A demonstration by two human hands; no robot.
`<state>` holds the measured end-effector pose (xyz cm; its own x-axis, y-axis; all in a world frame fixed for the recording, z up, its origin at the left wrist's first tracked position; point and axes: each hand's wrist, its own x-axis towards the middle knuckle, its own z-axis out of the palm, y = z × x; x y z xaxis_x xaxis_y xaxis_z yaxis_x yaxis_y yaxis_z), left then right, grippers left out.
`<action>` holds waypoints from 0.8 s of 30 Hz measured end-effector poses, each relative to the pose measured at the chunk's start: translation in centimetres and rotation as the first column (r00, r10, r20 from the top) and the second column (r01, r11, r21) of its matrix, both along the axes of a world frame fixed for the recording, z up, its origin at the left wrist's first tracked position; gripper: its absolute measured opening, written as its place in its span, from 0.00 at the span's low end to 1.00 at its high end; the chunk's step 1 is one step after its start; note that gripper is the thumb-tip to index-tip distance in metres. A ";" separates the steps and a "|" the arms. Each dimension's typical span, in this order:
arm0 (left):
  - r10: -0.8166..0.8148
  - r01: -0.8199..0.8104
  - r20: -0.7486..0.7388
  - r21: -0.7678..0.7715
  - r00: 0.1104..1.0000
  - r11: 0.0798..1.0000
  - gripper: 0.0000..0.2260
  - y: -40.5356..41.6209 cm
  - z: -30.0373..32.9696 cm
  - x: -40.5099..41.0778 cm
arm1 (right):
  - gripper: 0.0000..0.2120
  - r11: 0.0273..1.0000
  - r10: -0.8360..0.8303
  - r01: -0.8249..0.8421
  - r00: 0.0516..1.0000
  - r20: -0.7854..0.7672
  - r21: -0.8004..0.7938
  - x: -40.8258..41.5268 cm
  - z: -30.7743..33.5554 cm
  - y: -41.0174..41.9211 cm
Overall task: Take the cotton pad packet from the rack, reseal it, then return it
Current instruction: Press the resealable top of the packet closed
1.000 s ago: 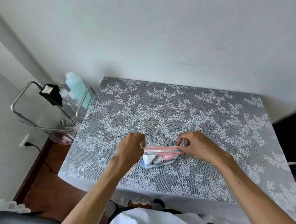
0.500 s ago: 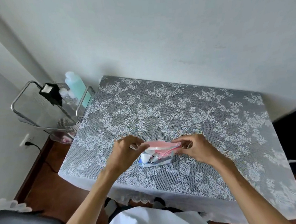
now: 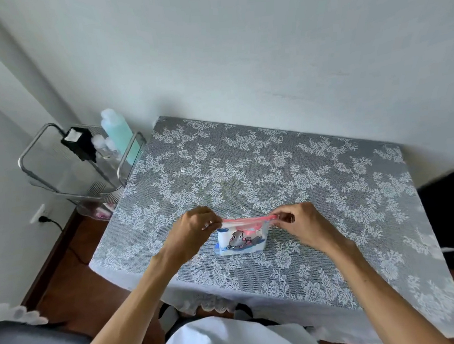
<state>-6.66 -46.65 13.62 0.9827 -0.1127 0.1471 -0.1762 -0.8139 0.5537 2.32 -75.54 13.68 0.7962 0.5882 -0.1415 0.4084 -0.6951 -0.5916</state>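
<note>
The cotton pad packet (image 3: pixel 240 240) stands on the lace-covered table (image 3: pixel 287 173), near its front edge. It is clear and white with a cartoon animal and a pink zip strip along the top. My left hand (image 3: pixel 191 234) pinches the strip's left end. My right hand (image 3: pixel 302 224) pinches the right end. The strip is stretched flat and straight between them. The wire rack (image 3: pixel 79 165) stands off the table's back left corner, well away from both hands.
The rack holds a teal bottle (image 3: pixel 118 134), a black box (image 3: pixel 79 142) and small clear bottles. A wall socket with a black cord (image 3: pixel 44 216) sits low on the left wall. A dark object (image 3: pixel 451 211) stands to the right of the table.
The pink top was bulged open half a second ago. Now it is pulled taut and flat between both hands, and the packet stands more upright.
</note>
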 end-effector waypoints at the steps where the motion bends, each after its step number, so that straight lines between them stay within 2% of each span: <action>1: -0.002 0.002 0.007 0.016 1.000 1.000 0.05 0.1 0.0 0.1 | 0.12 1.000 -0.009 0.009 1.000 0.008 0.003 0.1 0.0 0.0; 8: -0.101 0.103 -0.021 0.086 0.995 0.991 0.08 1.2 0.6 1.3 | 0.05 0.997 -0.029 0.027 0.999 0.035 0.071 0.5 0.7 0.5; 14: -0.121 0.129 -0.071 0.116 0.990 0.985 0.14 0.9 0.0 0.8 | 0.05 0.997 -0.053 0.051 0.998 0.028 0.049 0.6 1.3 0.9; 19: -0.089 0.093 -0.052 0.083 0.995 0.992 0.08 0.1 0.8 1.0 | 0.16 1.000 -0.005 0.005 1.000 0.007 -0.008 0.7 1.8 1.3; 24: -0.075 0.084 -0.106 0.083 0.992 0.993 0.08 -0.5 1.5 1.5 | 0.09 1.000 0.004 -0.003 0.999 0.037 -0.016 0.8 1.6 2.4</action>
<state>-5.17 -47.14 15.12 0.9795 -0.1987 0.0321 -0.1879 -0.8456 0.4996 3.12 -73.15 15.31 0.7990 0.5888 -0.1218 0.4320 -0.7031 -0.5648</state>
